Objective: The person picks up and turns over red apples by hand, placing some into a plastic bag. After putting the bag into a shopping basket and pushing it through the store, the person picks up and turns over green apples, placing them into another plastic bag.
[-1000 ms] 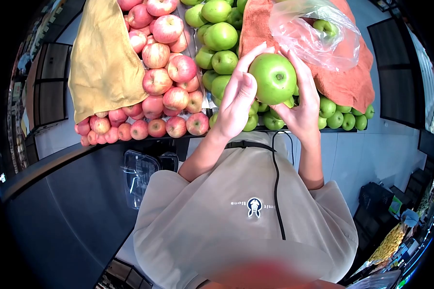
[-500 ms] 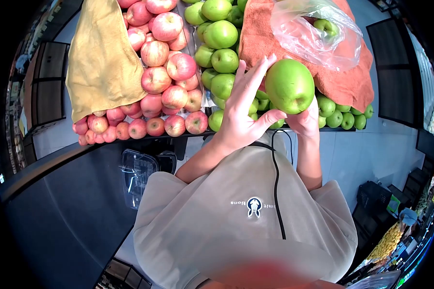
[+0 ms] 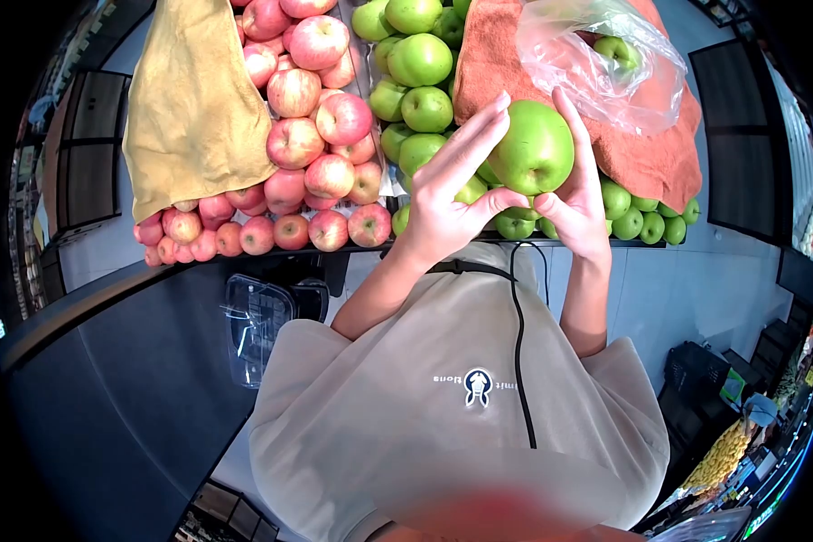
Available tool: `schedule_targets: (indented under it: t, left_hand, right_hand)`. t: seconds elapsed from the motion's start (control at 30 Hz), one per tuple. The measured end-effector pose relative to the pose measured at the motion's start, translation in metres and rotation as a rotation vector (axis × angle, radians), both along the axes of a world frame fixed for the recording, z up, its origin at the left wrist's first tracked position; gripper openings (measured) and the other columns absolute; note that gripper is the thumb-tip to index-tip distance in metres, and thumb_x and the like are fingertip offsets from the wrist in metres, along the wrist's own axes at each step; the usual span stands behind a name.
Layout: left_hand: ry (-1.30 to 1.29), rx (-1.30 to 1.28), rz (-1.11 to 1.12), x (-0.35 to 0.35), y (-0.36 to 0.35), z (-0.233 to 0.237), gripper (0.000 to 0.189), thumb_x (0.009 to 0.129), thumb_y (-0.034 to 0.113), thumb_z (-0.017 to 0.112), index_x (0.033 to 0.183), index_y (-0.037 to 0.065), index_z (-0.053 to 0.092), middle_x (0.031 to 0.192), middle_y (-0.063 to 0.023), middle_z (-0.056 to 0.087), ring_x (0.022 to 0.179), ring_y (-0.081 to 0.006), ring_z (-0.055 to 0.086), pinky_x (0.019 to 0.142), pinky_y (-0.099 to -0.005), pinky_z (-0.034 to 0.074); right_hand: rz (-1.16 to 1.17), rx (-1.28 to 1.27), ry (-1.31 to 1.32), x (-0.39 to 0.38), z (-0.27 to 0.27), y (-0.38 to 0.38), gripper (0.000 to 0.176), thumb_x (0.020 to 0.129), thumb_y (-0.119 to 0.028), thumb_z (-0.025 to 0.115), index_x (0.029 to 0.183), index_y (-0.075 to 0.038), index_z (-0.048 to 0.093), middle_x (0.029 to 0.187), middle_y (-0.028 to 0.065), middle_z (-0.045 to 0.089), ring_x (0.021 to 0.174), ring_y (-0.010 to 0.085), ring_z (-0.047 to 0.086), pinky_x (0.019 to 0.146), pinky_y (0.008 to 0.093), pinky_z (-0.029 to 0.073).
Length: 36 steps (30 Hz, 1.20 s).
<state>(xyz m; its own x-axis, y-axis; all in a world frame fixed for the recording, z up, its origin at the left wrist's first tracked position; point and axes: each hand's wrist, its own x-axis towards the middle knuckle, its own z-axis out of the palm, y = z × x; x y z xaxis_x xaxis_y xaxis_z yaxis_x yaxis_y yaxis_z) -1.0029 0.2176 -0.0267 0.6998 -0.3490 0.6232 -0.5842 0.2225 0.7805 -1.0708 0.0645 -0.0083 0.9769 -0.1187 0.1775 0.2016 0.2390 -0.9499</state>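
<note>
A large green apple (image 3: 534, 149) is held up between my two hands, its dimpled end turned toward me. My left hand (image 3: 449, 191) is at its left side, fingers stretched along it and thumb by its lower edge. My right hand (image 3: 580, 197) is around the right side, with the fingers pointing up and the thumb underneath. Behind and below lie stacked green apples (image 3: 420, 60). An orange cloth (image 3: 641, 167) covers part of the pile, and on it rests a clear plastic bag (image 3: 551, 45) with a green apple (image 3: 616, 52) inside.
Red apples (image 3: 294, 143) are stacked to the left, partly under a yellow cloth (image 3: 194, 117). A dark counter (image 3: 108, 379) stands at the lower left, near a clear plastic container (image 3: 255, 325). A black cord (image 3: 519, 361) hangs down my shirt.
My right hand has shifted from beneath the apple to its right side, and its fingers now show. The apple has moved slightly left and up. My left hand stays beside it.
</note>
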Motion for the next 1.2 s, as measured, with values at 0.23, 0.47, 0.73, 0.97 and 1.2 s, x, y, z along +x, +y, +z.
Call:
schedule_targets:
  t: [0.23,0.47,0.73,0.97,1.2]
  left_hand:
    - [-0.067,-0.059,-0.074,0.004,-0.002,-0.007,0.046,0.079,0.01,0.077,0.122,0.0,0.065,0.128,-0.0171,0.063,0.121,-0.0324,0.06,0.099,-0.039,0.051]
    - [0.034,0.025,-0.17,-0.005,0.003,-0.016,0.026,0.083,-0.001,0.071,0.109,-0.003,0.068,0.109,-0.0176,0.071,0.1,-0.0273,0.069,0.088,-0.0355,0.054]
    - [0.388,0.002,-0.244,0.009,0.0,-0.017,0.044,0.092,0.009,0.066,0.133,0.0,0.052,0.134,-0.0143,0.053,0.11,-0.0241,0.063,0.09,-0.0341,0.054]
    - [0.607,-0.168,-0.46,0.045,-0.011,-0.013,0.08,0.086,0.025,0.077,0.146,0.003,0.031,0.136,-0.0109,0.044,0.124,-0.0165,0.046,0.103,-0.0315,0.041]
    - [0.276,0.12,0.142,0.152,-0.008,0.008,0.062,0.081,0.015,0.079,0.131,0.0,0.048,0.12,-0.0138,0.058,0.109,-0.0199,0.059,0.096,-0.0324,0.048]
  right_hand:
    - [-0.161,-0.251,-0.029,0.009,0.014,-0.018,0.082,0.079,-0.018,0.081,0.146,-0.001,0.036,0.136,0.0134,0.048,0.12,0.0217,0.055,0.101,0.0347,0.046]
    - [-0.775,-1.026,0.167,0.075,0.017,-0.08,0.068,0.074,-0.029,0.086,0.125,0.001,0.053,0.118,0.0168,0.062,0.105,0.0249,0.063,0.089,0.0361,0.052]
    - [-0.79,-1.01,-0.001,0.06,0.004,-0.039,0.068,0.069,-0.018,0.087,0.125,0.0,0.053,0.117,0.0184,0.062,0.109,0.0348,0.06,0.092,0.042,0.048]
    - [-0.498,-1.191,-0.277,0.039,0.002,0.021,0.082,0.064,-0.004,0.083,0.138,-0.004,0.048,0.134,0.0147,0.054,0.119,0.0337,0.053,0.099,0.0416,0.045]
    - [-0.602,-1.156,-0.149,0.045,0.019,-0.026,0.05,0.081,-0.005,0.074,0.129,-0.005,0.06,0.121,0.0163,0.06,0.111,0.0335,0.059,0.096,0.0413,0.048]
